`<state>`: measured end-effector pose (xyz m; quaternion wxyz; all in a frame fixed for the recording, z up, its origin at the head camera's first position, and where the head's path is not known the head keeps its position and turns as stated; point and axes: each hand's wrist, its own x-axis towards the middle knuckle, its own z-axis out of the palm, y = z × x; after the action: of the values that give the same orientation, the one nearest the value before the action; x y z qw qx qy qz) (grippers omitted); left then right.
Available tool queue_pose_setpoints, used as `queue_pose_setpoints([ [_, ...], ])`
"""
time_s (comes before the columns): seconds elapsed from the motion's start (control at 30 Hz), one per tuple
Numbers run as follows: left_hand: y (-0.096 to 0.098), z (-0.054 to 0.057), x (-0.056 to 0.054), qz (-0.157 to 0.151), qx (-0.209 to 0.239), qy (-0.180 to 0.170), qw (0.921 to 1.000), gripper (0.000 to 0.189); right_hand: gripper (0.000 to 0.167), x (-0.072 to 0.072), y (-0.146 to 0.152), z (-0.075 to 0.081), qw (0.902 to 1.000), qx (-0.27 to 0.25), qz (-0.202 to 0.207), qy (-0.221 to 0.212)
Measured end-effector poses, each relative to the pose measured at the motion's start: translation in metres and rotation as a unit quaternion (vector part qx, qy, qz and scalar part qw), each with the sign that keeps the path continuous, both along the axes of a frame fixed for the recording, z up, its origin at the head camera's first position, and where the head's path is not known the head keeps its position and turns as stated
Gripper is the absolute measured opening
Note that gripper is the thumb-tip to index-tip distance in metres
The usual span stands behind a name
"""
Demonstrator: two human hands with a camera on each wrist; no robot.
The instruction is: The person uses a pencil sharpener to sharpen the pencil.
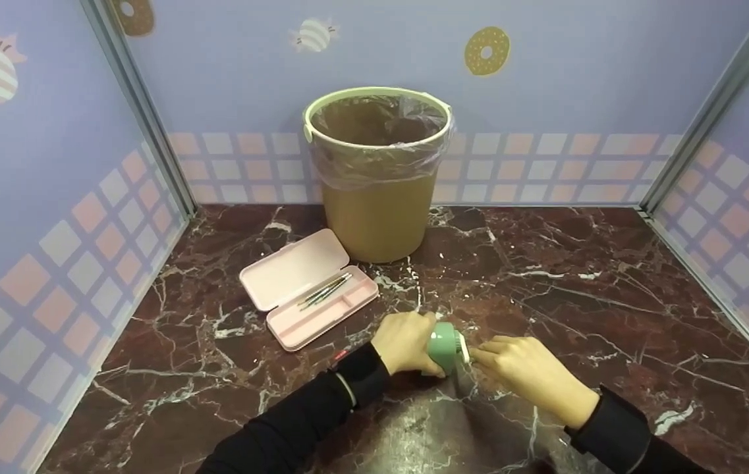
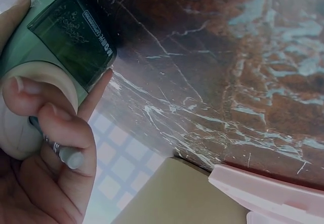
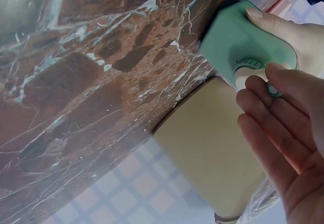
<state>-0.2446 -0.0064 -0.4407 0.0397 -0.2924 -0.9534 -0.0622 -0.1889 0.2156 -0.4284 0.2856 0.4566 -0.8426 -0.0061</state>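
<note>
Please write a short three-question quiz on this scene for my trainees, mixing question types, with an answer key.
1. True or false: the pink pencil case lies open.
2. Fill in the blank: the trash bin is lined with a ____.
3. What does the person's right grip pinch?
A) the case's lid
B) the bin's rim
C) the crank of the green pencil sharpener

Key: 1. True. 2. Plastic bag. 3. C.

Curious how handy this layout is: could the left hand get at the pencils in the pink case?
Probably yes, after letting go: the left hand grips the sharpener, but the pink case lies open nearby, nothing covering the pencils.
</note>
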Motion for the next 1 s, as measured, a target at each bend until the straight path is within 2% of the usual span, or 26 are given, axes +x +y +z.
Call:
queue_pose_setpoints([
  [0.17,0.0,0.0,-0.001,-0.003,0.008,-0.008,0.9999,0.071,0.021,-0.003,0.001,0.002,0.9999,-0.014,0.005,-0.004],
  [0.47,0.0,0.0,-0.001,-0.013,-0.003,-0.012,0.9998,0.072,0.024,-0.004,0.003,0.004,0.9993,-0.028,0.006,-0.022],
  [0.67,-0.001,-0.001,-0.001,-0.023,0.001,0.004,0.9997,0.072,0.025,-0.006,0.003,0.006,0.9988,-0.04,0.001,-0.029],
  [0.87,0.001,0.002,0.001,-0.033,-0.02,0.013,0.9992,0.072,0.026,-0.017,0.004,0.008,0.9975,-0.066,-0.015,-0.018],
  [1.0,0.0,0.001,0.002,-0.032,-0.015,0.016,0.9992,0.072,0.025,-0.025,0.004,0.008,0.9968,-0.074,-0.027,-0.018],
])
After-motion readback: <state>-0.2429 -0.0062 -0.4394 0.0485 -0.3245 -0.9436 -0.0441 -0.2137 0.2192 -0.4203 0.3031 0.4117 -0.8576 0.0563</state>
